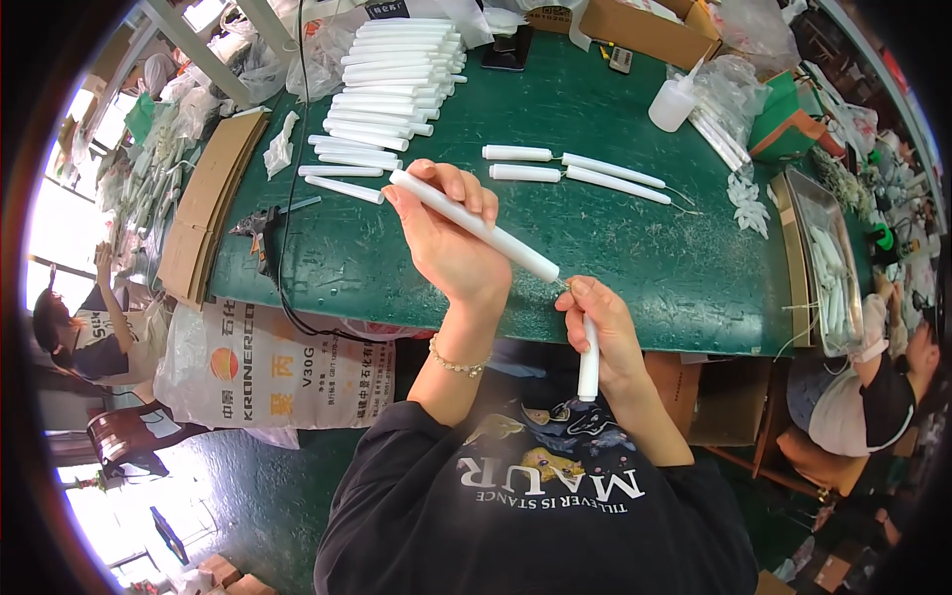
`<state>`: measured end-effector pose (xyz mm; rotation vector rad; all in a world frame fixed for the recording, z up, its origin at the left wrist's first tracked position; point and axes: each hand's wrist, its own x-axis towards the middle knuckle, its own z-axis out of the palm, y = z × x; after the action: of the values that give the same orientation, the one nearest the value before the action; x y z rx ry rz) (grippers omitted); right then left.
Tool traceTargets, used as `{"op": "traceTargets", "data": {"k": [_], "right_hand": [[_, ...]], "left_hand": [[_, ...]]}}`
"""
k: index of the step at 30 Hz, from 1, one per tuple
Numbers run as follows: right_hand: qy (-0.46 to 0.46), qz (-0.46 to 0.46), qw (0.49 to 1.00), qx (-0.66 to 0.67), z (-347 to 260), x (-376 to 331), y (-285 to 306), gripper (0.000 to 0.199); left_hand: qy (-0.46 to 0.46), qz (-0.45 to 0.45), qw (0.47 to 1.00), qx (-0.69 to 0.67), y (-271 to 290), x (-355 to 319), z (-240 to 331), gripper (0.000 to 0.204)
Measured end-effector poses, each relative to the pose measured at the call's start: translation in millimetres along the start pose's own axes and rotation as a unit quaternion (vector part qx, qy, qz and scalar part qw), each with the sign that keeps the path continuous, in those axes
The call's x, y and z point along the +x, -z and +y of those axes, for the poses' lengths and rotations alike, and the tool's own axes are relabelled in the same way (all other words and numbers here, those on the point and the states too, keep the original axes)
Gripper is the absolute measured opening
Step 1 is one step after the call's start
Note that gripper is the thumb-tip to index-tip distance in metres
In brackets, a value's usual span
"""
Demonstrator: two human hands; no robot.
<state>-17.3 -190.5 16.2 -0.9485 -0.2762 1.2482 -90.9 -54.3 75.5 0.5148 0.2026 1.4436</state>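
My left hand (451, 248) is closed around a long white tube (486, 231), which slants down to the right across my palm and fingers. My right hand (617, 342) holds a shorter white tube (589, 369) hanging downward, its upper part covered by the fingers. The right thumb and fingertips pinch at the lower end of the long tube; something thin there is too small to make out. Beyond my hands lie two pairs of white tubes, a short tube (521, 154) and a longer tube (615, 171) joined by thin wire, with wire trailing from their right ends.
A pile of white tubes (392, 84) lies at the far left of the green table (397, 268). Left are a black glue gun (263, 238) with a cable and cardboard sheets (208, 208). Right stand a squeeze bottle (674, 104) and metal tray (828, 248). People sit at both sides.
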Motion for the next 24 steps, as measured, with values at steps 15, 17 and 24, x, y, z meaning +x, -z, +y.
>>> {"op": "traceTargets", "data": {"k": [15,17,24], "right_hand": [[-0.076,0.064,0.995,0.029,0.8,1.3,-10.1,0.022],[-0.074,0.053,0.995,0.035,1.2,1.5,-9.0,0.023],[-0.076,0.067,0.994,0.041,1.7,-0.2,-10.2,0.023]], "left_hand": [[-0.049,0.013,0.998,0.029,-0.1,-1.5,-2.2,0.04],[-0.054,0.021,0.998,0.031,-0.6,-0.2,-3.7,0.04],[-0.06,-0.004,0.996,0.063,1.0,-1.1,-1.5,0.04]]}}
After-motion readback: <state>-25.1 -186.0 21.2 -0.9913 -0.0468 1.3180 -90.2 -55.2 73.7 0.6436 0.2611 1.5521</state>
